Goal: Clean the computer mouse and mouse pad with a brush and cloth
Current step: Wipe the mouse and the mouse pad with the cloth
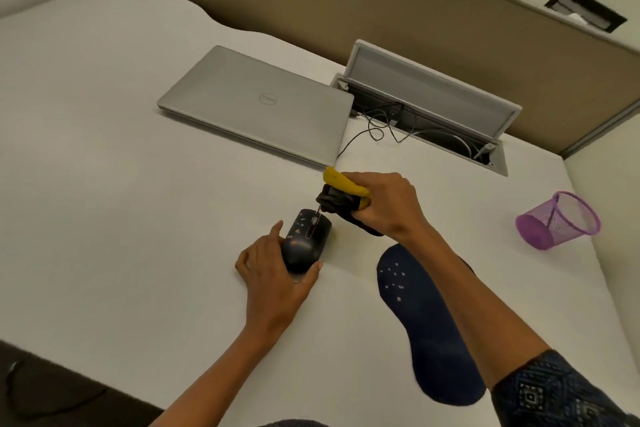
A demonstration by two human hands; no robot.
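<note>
A black computer mouse point(306, 236) with small coloured marks lies on the white desk. My left hand point(273, 274) grips its rear between thumb and fingers. My right hand point(384, 204) holds a yellow-handled brush point(343, 185) with dark bristles point(329, 201), just right of the mouse's front end; a dark cloth hangs from the same hand. A thin tip from the brush touches the mouse near its scroll wheel. The dark blue mouse pad point(422, 322) lies to the right, partly under my right forearm.
A shut silver laptop point(256, 104) lies behind the mouse, with a black cable running from it into an open cable tray point(429, 107). A purple mesh cup point(557, 218) lies tipped over at the right. A brown partition stands at the back.
</note>
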